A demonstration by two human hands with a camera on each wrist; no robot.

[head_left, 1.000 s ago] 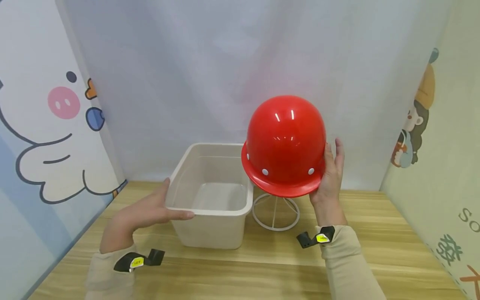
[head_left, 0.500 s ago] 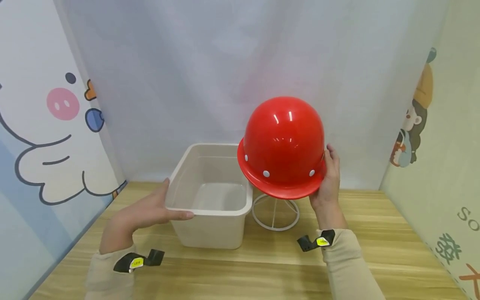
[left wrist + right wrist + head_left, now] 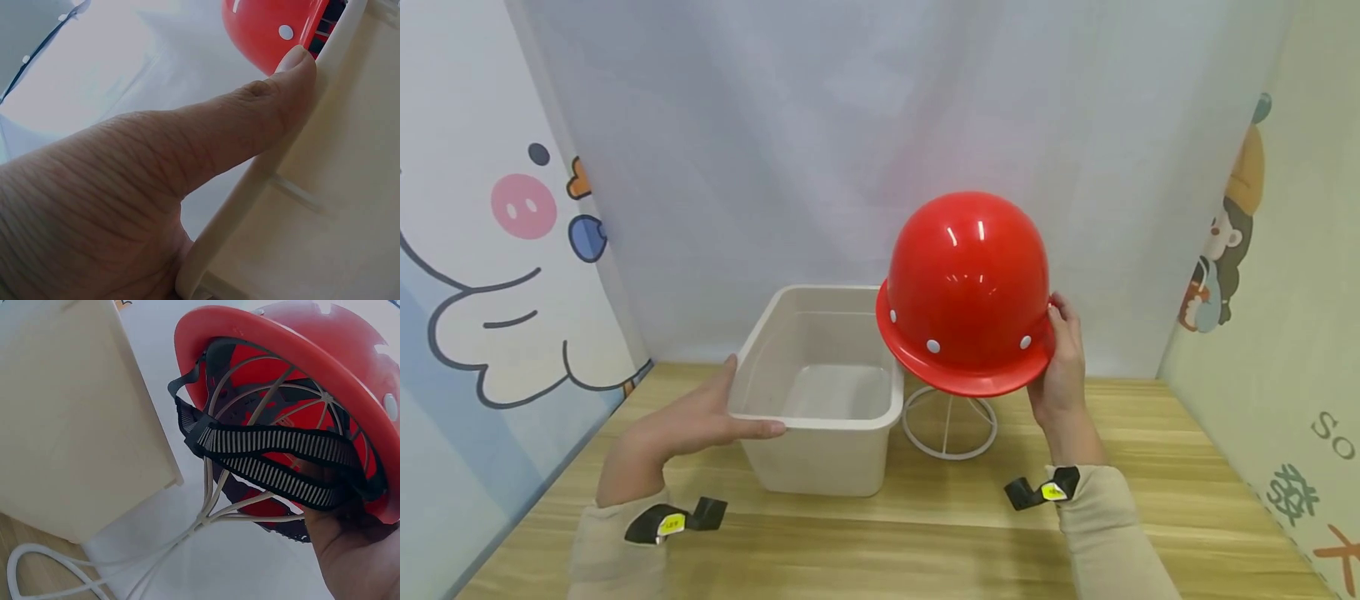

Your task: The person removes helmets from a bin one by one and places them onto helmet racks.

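A red hard hat (image 3: 967, 275) sits at right of centre in the head view, its brim toward the near side. My right hand (image 3: 1063, 358) grips its right edge, with the fingers partly hidden inside the shell. From below, the right wrist view shows a black-and-grey chin strap (image 3: 281, 447) and a white wire stand (image 3: 204, 519) running up into the hat. My left hand (image 3: 692, 417) holds the near left corner of a cream plastic bin (image 3: 820, 458). The left thumb (image 3: 250, 119) lies along the rim; the other left fingers are mostly hidden.
The stand's round base (image 3: 951, 456) rests on the wooden table (image 3: 880, 554), just right of the bin. A pale curtain (image 3: 737, 167) hangs behind. Printed panels with cartoon figures (image 3: 523, 206) border the left and right sides.
The hard hat has shifted slightly left and down. My right fingers have drawn in closer around its edge, and the right wrist has moved a little right. The left hand and bin stay put.
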